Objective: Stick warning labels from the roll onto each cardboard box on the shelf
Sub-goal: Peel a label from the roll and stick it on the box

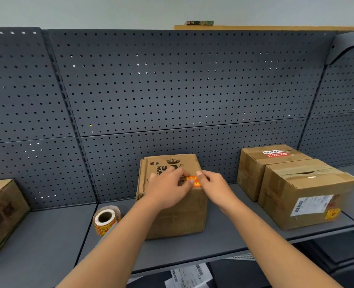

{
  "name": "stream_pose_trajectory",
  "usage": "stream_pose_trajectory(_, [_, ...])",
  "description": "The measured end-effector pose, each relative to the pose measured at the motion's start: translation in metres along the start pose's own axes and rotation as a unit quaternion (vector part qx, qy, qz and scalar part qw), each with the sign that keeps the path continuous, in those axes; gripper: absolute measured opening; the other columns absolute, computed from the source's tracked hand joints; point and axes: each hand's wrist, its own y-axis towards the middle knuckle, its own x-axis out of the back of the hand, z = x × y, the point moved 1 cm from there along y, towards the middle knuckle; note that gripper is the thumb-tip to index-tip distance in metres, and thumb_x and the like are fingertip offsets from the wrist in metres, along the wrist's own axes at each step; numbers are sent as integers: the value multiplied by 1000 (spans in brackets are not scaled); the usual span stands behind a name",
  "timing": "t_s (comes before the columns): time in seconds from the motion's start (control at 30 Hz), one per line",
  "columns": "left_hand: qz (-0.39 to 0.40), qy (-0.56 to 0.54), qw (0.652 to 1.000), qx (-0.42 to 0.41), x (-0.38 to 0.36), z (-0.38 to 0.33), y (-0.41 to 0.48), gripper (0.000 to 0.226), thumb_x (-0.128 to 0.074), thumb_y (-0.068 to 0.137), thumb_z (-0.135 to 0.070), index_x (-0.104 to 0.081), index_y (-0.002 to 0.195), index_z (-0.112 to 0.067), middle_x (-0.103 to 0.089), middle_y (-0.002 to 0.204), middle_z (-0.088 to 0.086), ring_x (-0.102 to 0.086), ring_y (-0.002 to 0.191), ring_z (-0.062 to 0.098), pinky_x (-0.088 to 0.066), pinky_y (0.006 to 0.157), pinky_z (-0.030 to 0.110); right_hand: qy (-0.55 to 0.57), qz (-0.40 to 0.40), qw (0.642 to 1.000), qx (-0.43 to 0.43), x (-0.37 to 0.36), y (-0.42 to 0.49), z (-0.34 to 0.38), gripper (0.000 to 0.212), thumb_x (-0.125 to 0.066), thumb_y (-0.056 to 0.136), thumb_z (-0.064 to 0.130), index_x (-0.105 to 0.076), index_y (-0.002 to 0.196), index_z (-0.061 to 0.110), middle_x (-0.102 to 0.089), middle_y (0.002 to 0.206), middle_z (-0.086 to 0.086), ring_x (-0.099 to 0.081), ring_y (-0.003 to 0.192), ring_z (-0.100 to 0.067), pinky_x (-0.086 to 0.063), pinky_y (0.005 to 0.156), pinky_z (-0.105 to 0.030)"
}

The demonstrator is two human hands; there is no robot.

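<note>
Pinching warning label onto box top: left hand, right hand, fingers curled.

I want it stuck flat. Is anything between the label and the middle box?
Nothing visible is. The left hand and right hand pinch the label right at the box top, near its right edge.

The warning label is partly hidden under the left hand and right hand; its print is unreadable. The left box is cut off by the edge.
</note>
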Motion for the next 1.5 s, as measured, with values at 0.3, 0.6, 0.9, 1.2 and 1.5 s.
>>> stream_pose_trajectory(0.3, [-18,-82,996,4,7,1,-2,28,-45,108,-36,-60,131,-40,-57,115,-14,-53,105,11,-32,109,44,-5,-19,999,-33,4,-6,7,52,-34,109,51,-59,79,18,-59,75,3,-55,74,-15,-39,67,-33])
stream_pose_trajectory(0.6, [-185,-289,935,93,51,36,-14,20,-52,105,-23,-67,117,-29,-69,108,-8,-66,89,6,-54,71,26,9,10,999,-47,10,-11,16,48,-46,98,70,-62,109,26,-66,106,9,-61,99,-8,-50,81,-32])
stream_pose_trajectory(0.9, [-39,-371,898,235,14,60,-37,64,-35,109,-53,-25,161,-18,-42,157,8,-48,128,26,-37,101,31,133,25,990,-43,-11,-29,18,32,-61,94,62,-59,117,39,-67,117,16,-61,108,0,-48,81,-22])
stream_pose_trajectory(1.2, [-69,-472,849,227,-1,66,-42,56,-33,108,-55,-36,157,-28,-53,141,0,-52,126,24,-44,112,48,46,-29,999,4,-2,-22,45,20,-48,104,45,-65,109,38,-71,108,13,-66,102,-9,-52,83,-32])
stream_pose_trajectory(1.5, [76,-667,676,305,-67,68,-59,40,-41,110,-48,-62,128,-20,-78,114,11,-74,108,28,-64,78,46,-331,-89,932,117,-14,-27,105,52,-35,101,44,-55,142,18,-56,145,2,-45,133,-24,-33,112,-46])
